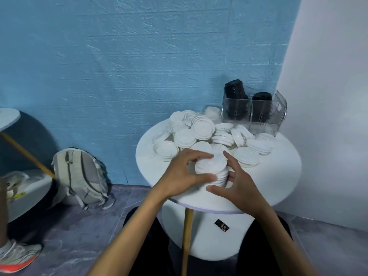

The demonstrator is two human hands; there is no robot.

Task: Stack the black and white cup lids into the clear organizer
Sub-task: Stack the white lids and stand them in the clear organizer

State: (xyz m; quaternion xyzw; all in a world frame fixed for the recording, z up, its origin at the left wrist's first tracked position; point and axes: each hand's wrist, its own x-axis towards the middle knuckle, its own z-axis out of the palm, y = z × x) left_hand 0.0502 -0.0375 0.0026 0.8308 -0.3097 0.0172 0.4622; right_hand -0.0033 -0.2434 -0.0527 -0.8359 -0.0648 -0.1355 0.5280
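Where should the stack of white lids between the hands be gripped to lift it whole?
Likely low on its sides, from left and right. The stack of white lids stands upright on the round table, lids only nested, so a top grip might lift only some. The left hand and right hand already flank it.

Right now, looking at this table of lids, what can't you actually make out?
- Head view: the bottom of the stack of white lids is covered by the left hand and right hand, so its count is unclear.
- The black lids blur behind the ribbed clear organizer; no count.
- The organizer's rightmost compartment: contents unclear.
- The small black item under the table: too small to identify.
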